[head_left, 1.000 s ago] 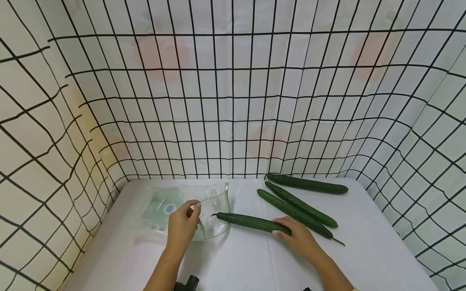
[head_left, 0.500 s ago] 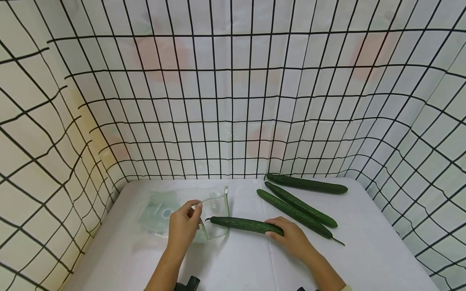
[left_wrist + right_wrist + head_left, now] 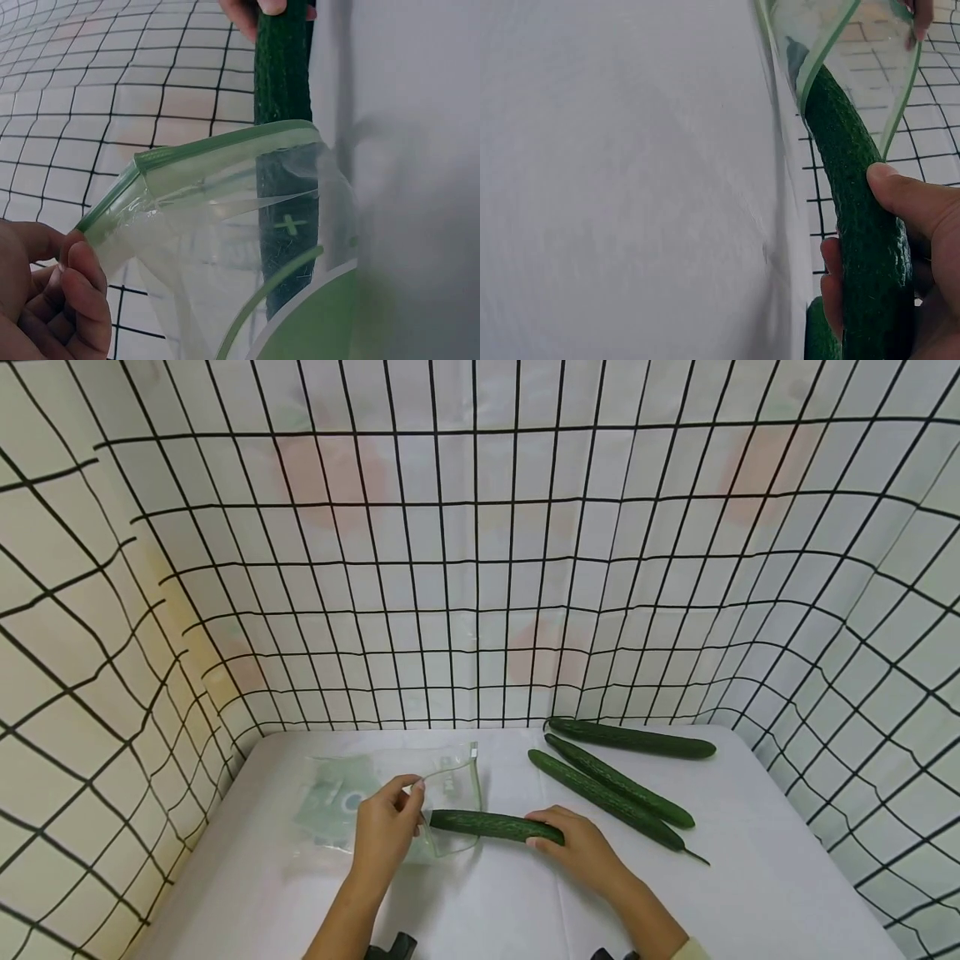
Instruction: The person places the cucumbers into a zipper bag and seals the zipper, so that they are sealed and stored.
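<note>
My left hand pinches the green-edged mouth of a clear zip bag with thumb and fingertips, keeping it spread. The bag lies toward the table's left and has a green print. My right hand grips a long dark green cucumber near its right end. In the left wrist view, the front of this cucumber shows through the clear plastic, inside the bag mouth. The right wrist view shows its thin tip within the bag, with the thumb close to the green rim. In the head view my left hand partly covers the bag.
Three more cucumbers lie on the right: one at the back, one in the middle and one nearer, its stem by my right forearm. Black grid netting over pale sheeting stands behind and beside the white table.
My right hand has moved left with the cucumber, whose tip has gone from the bag's opening to inside it. The left hand keeps its pinch and has shifted slightly right.
</note>
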Motion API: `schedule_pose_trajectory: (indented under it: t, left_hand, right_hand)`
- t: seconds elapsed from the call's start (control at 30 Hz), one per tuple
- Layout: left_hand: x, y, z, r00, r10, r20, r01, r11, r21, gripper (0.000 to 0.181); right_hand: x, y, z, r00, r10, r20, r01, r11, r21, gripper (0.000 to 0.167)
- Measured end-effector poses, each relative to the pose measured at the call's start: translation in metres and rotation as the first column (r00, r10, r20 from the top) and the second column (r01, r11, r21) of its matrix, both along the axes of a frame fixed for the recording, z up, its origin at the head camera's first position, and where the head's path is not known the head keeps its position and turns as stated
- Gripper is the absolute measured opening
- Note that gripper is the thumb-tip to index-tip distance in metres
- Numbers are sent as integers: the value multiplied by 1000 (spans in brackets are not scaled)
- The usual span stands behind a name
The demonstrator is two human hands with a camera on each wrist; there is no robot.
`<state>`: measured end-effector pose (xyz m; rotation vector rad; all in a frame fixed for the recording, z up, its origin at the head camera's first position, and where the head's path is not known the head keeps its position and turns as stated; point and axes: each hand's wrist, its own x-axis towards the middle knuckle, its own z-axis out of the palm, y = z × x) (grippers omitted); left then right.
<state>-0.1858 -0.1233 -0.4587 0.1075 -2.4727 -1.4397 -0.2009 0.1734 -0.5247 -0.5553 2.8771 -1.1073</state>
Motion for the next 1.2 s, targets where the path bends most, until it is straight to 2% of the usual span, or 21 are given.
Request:
schedule_pose_trajectory:
  t: [0.17,0.37,0.57,0.73,0.83,0.97,1.2]
  left_hand:
    - [0,1,-1,1000,-5,10,4,1000,7,18]
    - [-1,2,-2,1000,-10,22,10,1000,22,18]
    - [-1,1,-3,999,-14,29,13,999,34,18]
    - [-2,-1,-5,999,-12,31,11,999,32,18]
    - [-3,-1,-5,1000,-16,26,16,999,31,18]
    - [-3,-2,-6,1000,-22,6,22,999,38,18]
    - [-4,-2,-10,999,-49,-4,50,997,53,19]
  right_hand:
    - [0,-8,-2,1000,15,2,-15,1000,8,44]
    - [-3,-13,0,997,77,16,-77,996,42,48]
    - [-8,-8,3,991,92,101,-90,996,-25,45]
    - [-9,2,4,980,135,144,-124,989,-83,42]
    - [-9,7,3,977,155,149,-145,987,-74,39]
    - [-7,13,1,978,147,146,-136,987,-83,34]
    - [0,16,0,973,135,190,-107,983,-148,45]
